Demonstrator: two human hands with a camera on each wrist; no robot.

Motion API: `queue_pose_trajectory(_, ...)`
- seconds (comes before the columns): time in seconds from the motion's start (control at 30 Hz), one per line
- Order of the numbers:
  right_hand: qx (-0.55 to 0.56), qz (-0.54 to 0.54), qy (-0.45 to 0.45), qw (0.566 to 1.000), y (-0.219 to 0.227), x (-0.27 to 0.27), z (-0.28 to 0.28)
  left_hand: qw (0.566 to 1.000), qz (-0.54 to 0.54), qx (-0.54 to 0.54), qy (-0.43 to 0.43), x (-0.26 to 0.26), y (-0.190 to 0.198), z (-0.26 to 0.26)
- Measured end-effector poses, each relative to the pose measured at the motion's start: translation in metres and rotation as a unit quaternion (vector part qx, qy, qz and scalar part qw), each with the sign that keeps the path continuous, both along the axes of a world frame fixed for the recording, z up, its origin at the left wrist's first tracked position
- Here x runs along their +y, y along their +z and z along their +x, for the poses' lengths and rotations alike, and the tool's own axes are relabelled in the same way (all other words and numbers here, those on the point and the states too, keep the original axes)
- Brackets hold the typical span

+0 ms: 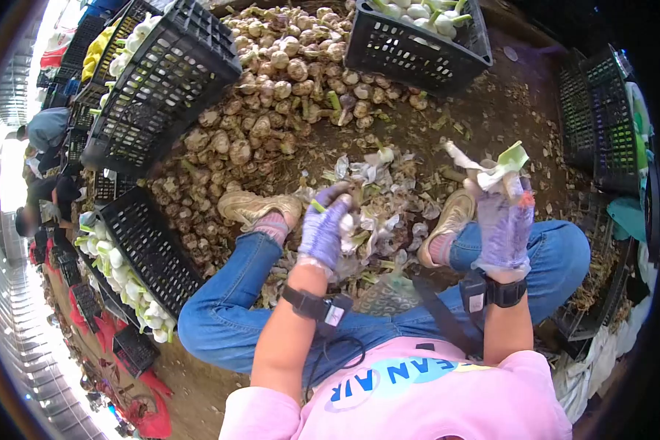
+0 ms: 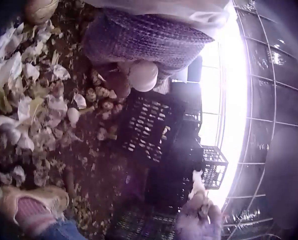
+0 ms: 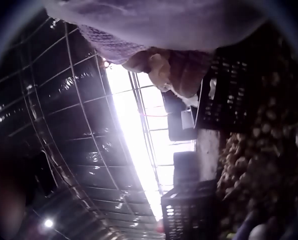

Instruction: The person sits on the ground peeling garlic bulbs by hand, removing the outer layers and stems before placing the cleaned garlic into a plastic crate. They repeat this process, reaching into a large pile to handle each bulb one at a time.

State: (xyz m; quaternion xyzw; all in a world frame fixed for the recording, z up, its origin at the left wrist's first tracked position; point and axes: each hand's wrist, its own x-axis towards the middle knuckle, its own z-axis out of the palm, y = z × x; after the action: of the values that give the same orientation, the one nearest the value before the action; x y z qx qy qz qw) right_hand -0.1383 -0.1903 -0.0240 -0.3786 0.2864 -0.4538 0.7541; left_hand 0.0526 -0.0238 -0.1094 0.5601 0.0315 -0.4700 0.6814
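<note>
I sit on the dirt floor wearing purple knit gloves. My left hand [image 1: 326, 222] grips a pale bulb [image 1: 347, 223] over my left shin; in the left wrist view the curled glove [image 2: 144, 40] shows the round white bulb [image 2: 142, 75] under its fingers. My right hand [image 1: 504, 220] is raised above my right knee and pinches a strip of white and green peel [image 1: 495, 167]. In the right wrist view the glove [image 3: 139, 30] holds brownish skin [image 3: 161, 67]. The hands are apart, about a forearm's length.
A heap of muddy unpeeled bulbs [image 1: 286, 81] lies ahead. Black crates stand around: tilted left [image 1: 165, 81], top with white bulbs [image 1: 418, 37], near my left knee [image 1: 147, 253], stacked right [image 1: 598, 117]. Peel scraps [image 1: 385, 191] litter the ground between my shoes. Other people work far left [image 1: 48, 128].
</note>
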Motion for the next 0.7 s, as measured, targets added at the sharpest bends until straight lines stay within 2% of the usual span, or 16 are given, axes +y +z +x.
queue_pose_trajectory(0.07,-0.003,-0.029,0.016,0.999,-0.024,-0.013,-0.012,1.000,-0.001,-0.010,0.023,-0.014,-0.011,0.012)
queue_pose_trajectory(0.13,0.143,0.105,0.016,0.984,-0.051,-0.019,-0.008,0.998,0.041,-0.035,0.031,-0.036,-0.020,0.023)
queue_pose_trajectory(0.17,0.166,0.261,0.059,0.949,-0.061,-0.015,-0.004,0.995,0.065,-0.072,0.022,-0.046,-0.034,0.028)
queue_pose_trajectory(0.2,0.439,-0.002,0.218,0.872,-0.062,0.000,-0.004,0.990,0.087,-0.110,0.013,-0.057,-0.048,0.034)
queue_pose_trajectory(0.23,0.504,-0.130,0.277,0.808,-0.074,0.003,-0.001,0.986,0.088,-0.141,0.017,-0.069,-0.064,0.037)
queue_pose_trajectory(0.27,0.553,-0.180,0.296,0.757,-0.101,0.008,-0.006,0.985,0.114,-0.126,-0.006,-0.082,-0.064,0.036)
queue_pose_trajectory(0.3,0.550,-0.132,0.318,0.760,-0.116,0.010,-0.002,0.979,0.111,-0.170,-0.027,-0.091,-0.085,0.038)
queue_pose_trajectory(0.33,0.584,-0.145,0.330,0.727,-0.122,0.010,0.004,0.970,0.108,-0.214,-0.046,-0.102,-0.107,0.039)
queue_pose_trajectory(0.37,0.580,-0.149,0.318,0.735,-0.130,0.008,0.009,0.975,0.125,-0.172,-0.067,-0.118,-0.105,0.038)
queue_pose_trajectory(0.4,0.575,-0.153,0.307,0.743,-0.140,0.005,0.014,0.935,0.163,-0.296,-0.110,-0.132,-0.120,0.039)
queue_pose_trajectory(0.47,0.604,-0.153,0.294,0.725,-0.160,-0.013,0.031,0.768,0.295,-0.514,-0.244,-0.157,-0.127,0.032)
queue_pose_trajectory(0.53,0.626,-0.159,0.287,0.708,-0.179,-0.028,0.045,0.673,0.305,-0.585,-0.334,-0.173,-0.168,0.035)
queue_pose_trajectory(0.6,0.681,-0.193,0.258,0.658,-0.201,-0.045,0.066,0.726,0.371,-0.447,-0.370,-0.185,-0.221,0.043)
queue_pose_trajectory(0.63,0.672,-0.194,0.271,0.661,-0.211,-0.054,0.078,0.612,0.387,-0.548,-0.419,-0.186,-0.185,0.043)
queue_pose_trajectory(0.67,0.665,-0.193,0.284,0.663,-0.220,-0.059,0.087,0.630,0.374,-0.519,-0.440,-0.183,-0.174,0.052)
queue_pose_trajectory(0.7,0.667,-0.204,0.300,0.650,-0.230,-0.060,0.099,0.686,0.314,-0.545,-0.366,-0.174,-0.179,0.051)
